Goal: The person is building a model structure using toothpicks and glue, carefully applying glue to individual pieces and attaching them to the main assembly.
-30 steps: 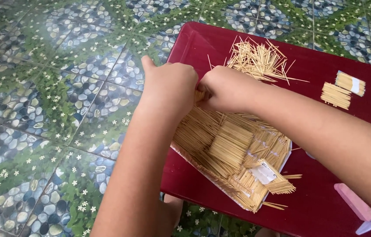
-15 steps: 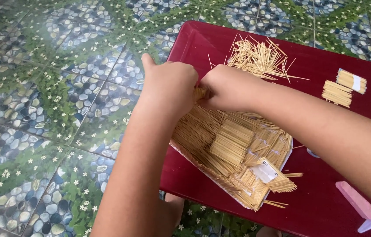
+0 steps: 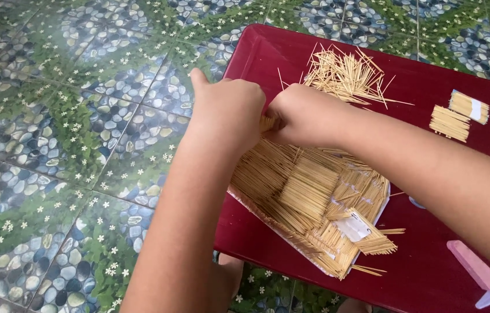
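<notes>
toothpicks: pale wood, matt, thin and smooth, packed in a clear glossy plastic wrapper
loose pile: the same dry, matt wood
table: dark red plastic, smooth, slight sheen
bundles: wood, one banded in white paper
floor: glazed tile, glossy, pebble and flower print
pink block: matt, material unclear
</notes>
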